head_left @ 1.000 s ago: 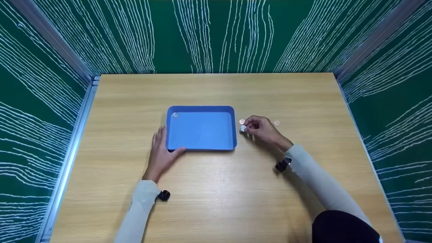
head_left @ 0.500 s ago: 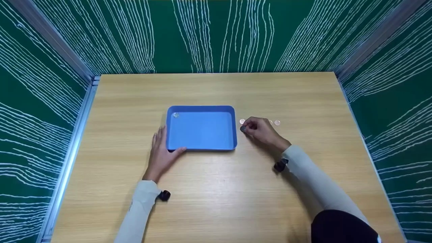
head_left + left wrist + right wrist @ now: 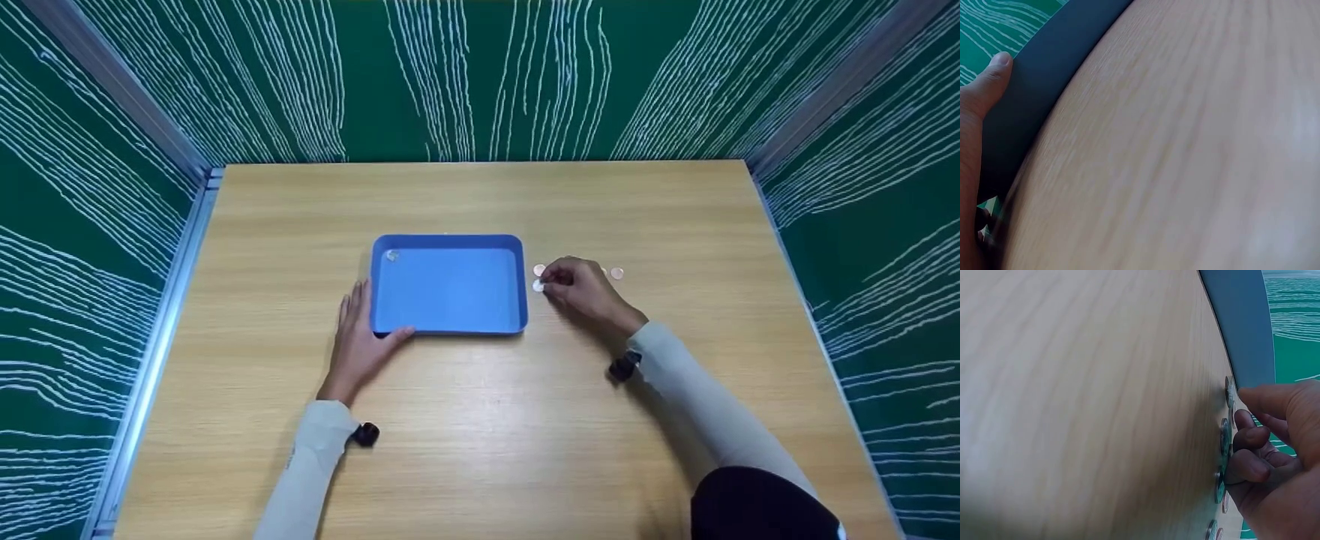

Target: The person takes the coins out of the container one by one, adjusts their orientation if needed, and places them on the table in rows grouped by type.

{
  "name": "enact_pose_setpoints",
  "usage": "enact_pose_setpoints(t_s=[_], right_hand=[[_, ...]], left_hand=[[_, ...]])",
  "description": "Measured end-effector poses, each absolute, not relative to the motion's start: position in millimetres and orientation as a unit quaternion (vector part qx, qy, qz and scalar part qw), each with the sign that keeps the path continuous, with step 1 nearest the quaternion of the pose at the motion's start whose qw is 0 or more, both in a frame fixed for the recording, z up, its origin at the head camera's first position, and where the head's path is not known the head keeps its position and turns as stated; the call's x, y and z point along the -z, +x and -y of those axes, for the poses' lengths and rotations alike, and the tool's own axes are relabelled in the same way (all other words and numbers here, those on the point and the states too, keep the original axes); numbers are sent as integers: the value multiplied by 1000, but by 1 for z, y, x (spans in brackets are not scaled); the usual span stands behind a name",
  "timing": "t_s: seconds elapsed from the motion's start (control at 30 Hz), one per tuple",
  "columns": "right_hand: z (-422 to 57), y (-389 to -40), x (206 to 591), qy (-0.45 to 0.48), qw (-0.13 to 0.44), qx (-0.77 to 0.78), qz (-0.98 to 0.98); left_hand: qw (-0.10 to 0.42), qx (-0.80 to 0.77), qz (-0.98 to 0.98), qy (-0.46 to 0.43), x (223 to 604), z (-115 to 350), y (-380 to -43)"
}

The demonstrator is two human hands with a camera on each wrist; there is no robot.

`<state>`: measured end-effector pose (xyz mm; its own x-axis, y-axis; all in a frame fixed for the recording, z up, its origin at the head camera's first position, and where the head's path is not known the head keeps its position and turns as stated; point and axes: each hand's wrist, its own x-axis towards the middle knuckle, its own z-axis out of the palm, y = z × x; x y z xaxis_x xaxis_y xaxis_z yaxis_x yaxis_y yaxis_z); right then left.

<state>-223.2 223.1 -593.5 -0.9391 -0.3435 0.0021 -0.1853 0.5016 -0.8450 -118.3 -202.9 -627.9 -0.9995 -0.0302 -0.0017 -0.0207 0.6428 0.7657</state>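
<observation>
A blue tray [image 3: 450, 328] lies on the table, and my left hand [image 3: 360, 352] rests against its near left corner, fingers straight along the left side. In the left wrist view the thumb [image 3: 995, 79] lies against the tray's dark outer wall. My right hand [image 3: 592, 292] is just right of the tray, thumb and curled fingers at the edge of a silver coin [image 3: 538, 286]. The right wrist view shows that coin [image 3: 1229, 391] low by the table surface at the thumb tip. A copper coin [image 3: 539, 270] lies just behind it.
Inside the tray's far left corner are silver coins [image 3: 391, 256]. Another copper coin [image 3: 617, 273] lies right of the right hand. Several more coins [image 3: 1219, 486] line up beneath that hand, mostly hidden from above. Green walls with white lines enclose the table.
The silver coin at the right fingertips turned from bright to dark and back to bright, shifting slightly toward the tray. My left hand and the tray have stayed in place.
</observation>
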Motion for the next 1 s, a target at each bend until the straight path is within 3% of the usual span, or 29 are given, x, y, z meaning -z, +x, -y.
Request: enact_pose_setpoints(t_s=[1.0], right_hand=[[-196, -242, 555, -179, 105, 482, -851]], left_hand=[[3, 421, 907, 9, 627, 203, -116]])
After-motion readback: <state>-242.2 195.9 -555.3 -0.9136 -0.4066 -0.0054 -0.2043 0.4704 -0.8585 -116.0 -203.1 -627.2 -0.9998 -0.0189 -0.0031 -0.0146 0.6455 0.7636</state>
